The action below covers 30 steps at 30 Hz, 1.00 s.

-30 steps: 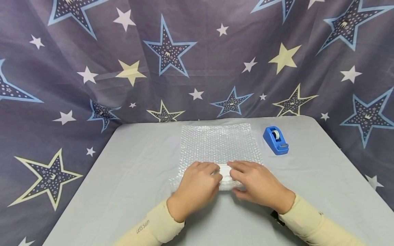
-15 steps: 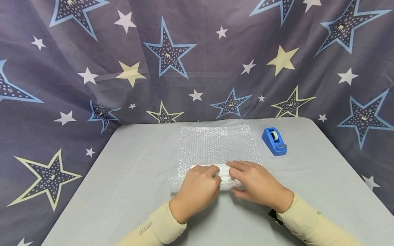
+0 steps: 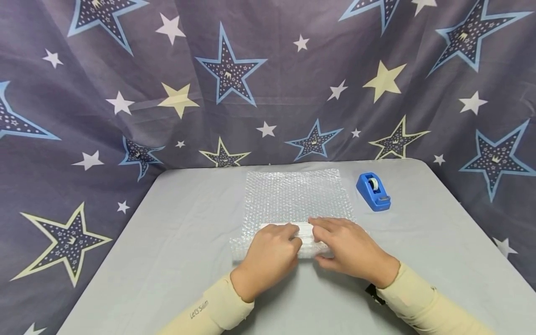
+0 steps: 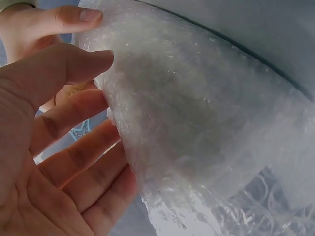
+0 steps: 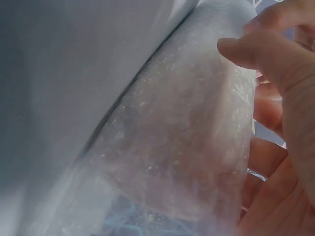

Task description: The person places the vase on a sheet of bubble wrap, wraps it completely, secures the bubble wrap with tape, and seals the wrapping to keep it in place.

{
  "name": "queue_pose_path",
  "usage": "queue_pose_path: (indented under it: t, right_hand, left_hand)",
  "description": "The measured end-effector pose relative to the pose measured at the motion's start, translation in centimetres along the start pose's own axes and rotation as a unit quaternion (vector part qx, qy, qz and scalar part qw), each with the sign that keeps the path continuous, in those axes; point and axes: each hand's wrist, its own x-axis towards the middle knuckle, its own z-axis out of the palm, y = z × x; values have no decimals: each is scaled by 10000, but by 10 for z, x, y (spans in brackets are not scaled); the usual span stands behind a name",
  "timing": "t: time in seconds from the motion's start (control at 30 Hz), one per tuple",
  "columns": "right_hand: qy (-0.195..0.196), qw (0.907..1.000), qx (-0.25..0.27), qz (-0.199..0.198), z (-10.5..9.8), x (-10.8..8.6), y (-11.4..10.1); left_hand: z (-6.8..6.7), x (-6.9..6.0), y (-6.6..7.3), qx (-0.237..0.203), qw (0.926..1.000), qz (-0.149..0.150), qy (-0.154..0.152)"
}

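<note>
A sheet of clear bubble wrap (image 3: 297, 195) lies flat on the table, its near end rolled around something white (image 3: 306, 232), whose kind is hidden by wrap and hands. My left hand (image 3: 268, 256) grips the left part of the bubble-wrap roll (image 4: 182, 103), thumb on the near side and fingers bent over the far side. On the right part, my right hand (image 3: 351, 249) holds the roll in the same way. Between the two hands a short stretch of white shows. In the right wrist view, the thumb (image 5: 241, 53) touches the layered wrap.
A blue tape dispenser (image 3: 373, 191) with a roll of tape stands to the right of the sheet. The table (image 3: 176, 242) has a pale grey cover. Behind it hangs a dark curtain (image 3: 280, 83) with stars.
My left hand has shifted slightly right, and more of the white item's far edge shows beside its knuckles. The right hand stays nearly in place; the roll has barely moved.
</note>
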Motion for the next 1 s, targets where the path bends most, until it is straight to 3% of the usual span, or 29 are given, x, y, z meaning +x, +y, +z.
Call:
queue_pose_path:
  t: [0.4,1.0]
  right_hand:
    - [-54,9998,-183,100,1,-1,1]
    - [-50,9996,-202,198,2,-1,1]
  left_hand:
    - [3,2,0,240,9995,43,-175]
    - [6,3,-6,150,9993,22,-343]
